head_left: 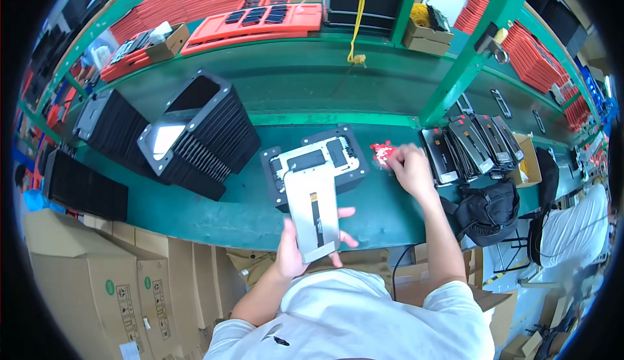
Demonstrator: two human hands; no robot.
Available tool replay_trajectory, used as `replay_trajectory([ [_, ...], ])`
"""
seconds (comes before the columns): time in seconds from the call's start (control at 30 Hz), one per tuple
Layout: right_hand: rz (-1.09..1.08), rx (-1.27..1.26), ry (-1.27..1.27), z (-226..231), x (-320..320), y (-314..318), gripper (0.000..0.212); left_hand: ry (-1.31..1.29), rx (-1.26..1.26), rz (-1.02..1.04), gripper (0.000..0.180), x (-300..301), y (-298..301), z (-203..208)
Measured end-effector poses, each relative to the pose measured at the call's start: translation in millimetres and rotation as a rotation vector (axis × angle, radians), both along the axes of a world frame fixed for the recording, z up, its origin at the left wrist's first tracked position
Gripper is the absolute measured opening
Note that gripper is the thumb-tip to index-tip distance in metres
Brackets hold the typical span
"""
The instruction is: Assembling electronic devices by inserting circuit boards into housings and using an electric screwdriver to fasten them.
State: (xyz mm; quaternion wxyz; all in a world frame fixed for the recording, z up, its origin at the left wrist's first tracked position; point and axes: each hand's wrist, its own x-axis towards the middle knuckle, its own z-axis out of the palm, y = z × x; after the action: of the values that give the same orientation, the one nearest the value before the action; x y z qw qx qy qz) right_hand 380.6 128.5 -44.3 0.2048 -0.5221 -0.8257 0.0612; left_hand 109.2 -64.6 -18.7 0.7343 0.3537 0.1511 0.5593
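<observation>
My left hand (290, 251) grips a flat silver display panel (312, 213) from below, its fingers showing past the right edge. A black strip with a small orange patch runs down the panel's face. Behind it, and partly covered by it, a black tray (356, 173) holds a white-and-black device housing (337, 150). At a small heap of red and white bits (383, 152), my right hand (412, 168) has its fingers pinched together. Whatever sits between those fingertips is too small to make out.
Tall stacks of black trays (218, 132) stand at the left of the green bench (247, 220). More silver-and-black panels (471, 144) lie in a row at the right, beside a black bag (489, 212). A green post (478, 54) rises at the bench's back right.
</observation>
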Motion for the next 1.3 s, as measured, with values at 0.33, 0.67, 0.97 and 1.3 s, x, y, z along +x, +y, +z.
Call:
replay_trajectory([
  [0.33,0.691,-0.994,1.093,114,-80,-80,0.032,0.067,-0.010,0.056,0.090,-19,2,11],
  [0.67,0.665,-0.947,0.794,94,-65,9,0.027,0.755,0.329,0.591,0.073,-63,24,43],
  [0.97,0.231,-0.712,1.299,24,-81,21,0.038,1.637,0.559,0.700,0.077,-72,85,51],
  [1.3,0.436,-0.858,1.141,17,-81,17,0.057,1.675,0.598,0.640,0.078,-46,109,53],
])
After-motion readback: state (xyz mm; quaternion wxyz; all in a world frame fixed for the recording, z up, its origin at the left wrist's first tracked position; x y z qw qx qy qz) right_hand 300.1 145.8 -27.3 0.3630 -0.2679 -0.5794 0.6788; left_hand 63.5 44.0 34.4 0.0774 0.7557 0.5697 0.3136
